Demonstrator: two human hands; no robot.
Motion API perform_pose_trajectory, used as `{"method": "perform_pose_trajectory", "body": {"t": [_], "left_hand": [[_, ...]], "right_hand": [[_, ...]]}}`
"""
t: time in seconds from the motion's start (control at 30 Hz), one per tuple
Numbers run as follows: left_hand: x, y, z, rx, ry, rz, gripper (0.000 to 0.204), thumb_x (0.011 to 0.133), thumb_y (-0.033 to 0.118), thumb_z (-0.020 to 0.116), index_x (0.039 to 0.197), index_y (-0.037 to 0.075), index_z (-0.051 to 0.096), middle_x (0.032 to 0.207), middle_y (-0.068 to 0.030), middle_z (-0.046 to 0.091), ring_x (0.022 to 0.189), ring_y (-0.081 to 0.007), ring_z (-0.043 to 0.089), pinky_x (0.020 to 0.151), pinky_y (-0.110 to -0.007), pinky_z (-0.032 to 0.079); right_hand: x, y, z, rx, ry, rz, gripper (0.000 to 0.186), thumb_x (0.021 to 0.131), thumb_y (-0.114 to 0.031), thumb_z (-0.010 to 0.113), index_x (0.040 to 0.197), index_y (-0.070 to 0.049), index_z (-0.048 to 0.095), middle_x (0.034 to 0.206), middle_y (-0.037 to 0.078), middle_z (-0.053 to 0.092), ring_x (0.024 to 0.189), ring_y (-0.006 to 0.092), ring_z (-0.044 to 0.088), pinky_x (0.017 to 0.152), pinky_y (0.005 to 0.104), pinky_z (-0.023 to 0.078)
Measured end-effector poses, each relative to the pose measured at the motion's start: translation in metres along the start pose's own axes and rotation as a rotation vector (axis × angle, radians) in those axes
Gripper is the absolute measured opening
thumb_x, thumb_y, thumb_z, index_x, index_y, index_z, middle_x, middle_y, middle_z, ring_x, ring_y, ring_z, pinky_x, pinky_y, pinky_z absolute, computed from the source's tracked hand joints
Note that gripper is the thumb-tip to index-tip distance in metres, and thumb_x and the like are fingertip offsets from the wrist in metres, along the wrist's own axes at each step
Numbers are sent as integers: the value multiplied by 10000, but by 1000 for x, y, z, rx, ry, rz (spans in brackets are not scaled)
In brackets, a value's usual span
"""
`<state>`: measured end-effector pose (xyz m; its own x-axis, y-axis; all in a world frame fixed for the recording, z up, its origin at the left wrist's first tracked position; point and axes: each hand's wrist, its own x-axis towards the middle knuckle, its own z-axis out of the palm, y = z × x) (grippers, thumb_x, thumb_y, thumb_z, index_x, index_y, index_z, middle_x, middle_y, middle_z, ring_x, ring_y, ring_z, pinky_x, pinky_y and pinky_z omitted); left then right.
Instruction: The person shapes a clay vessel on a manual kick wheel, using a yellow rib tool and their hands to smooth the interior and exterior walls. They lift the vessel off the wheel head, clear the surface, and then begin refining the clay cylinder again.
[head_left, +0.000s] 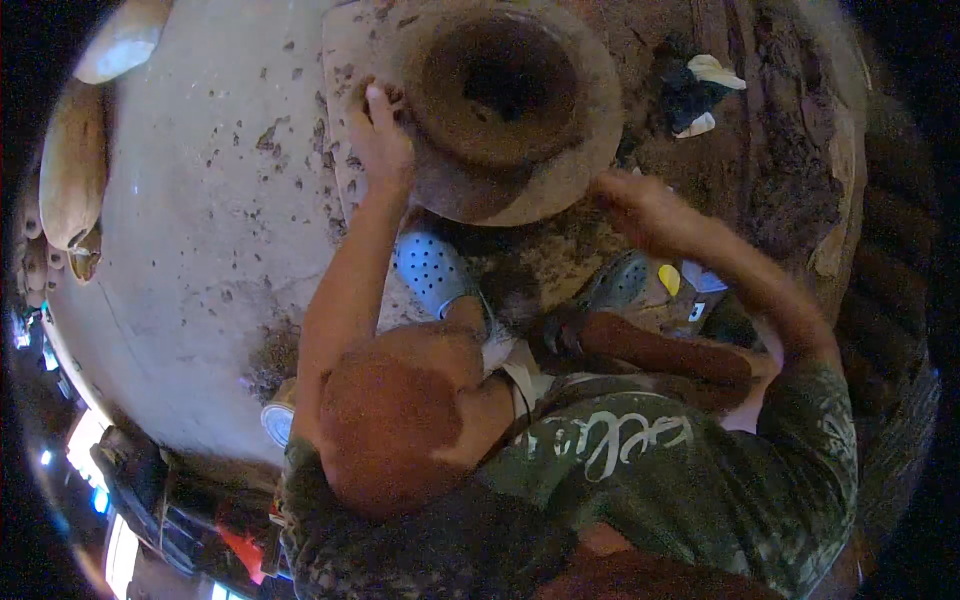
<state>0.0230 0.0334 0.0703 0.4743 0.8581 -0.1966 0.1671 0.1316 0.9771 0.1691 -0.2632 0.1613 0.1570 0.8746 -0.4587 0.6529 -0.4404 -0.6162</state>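
Note:
A large round clay-coloured vessel (pixel 520 205) with a wide pale rim stands in front of me, its deep hollow dark inside. At its left side is my left hand (pixel 380 145), the thumb stretched away from the partly hidden, dark-smeared fingers. I see nothing plainly held there. My right hand (pixel 645 205) is at the lower right edge of the rim, slightly blurred, with its fingers bent together. Whatever may be between those fingers is too small to make out.
Dark wet clay (pixel 790 150) covers the right side, with a dark and white crumpled item (pixel 705 95) near it. A blue perforated clog (pixel 435 272) is below the vessel. Pale rounded vessels (pixel 75 165) stand far left, and a can (pixel 278 420) sits lower left.

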Motion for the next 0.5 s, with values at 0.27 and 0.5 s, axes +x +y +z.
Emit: {"method": "perform_pose_trajectory", "body": {"t": [0.27,0.5], "left_hand": [[-15,-33,10,137,-127,211,546,1102,378,312,1350,-56,533,1319,-228,589,1193,-331,567,1055,-404,425],[-4,-17,21,-216,-119,-131,625,1103,417,194,1371,-25,546,1359,-179,587,1260,-291,545,1103,-417,398]], "right_hand": [[46,-55,-13,475,272,107,225,953,-181,664,1114,-24,651,921,78,696,834,101,638,745,304,524],[174,-50,-21,54,816,-220,230,917,-198,637,1093,-60,692,1005,202,698,933,400,681,799,456,559]]}}
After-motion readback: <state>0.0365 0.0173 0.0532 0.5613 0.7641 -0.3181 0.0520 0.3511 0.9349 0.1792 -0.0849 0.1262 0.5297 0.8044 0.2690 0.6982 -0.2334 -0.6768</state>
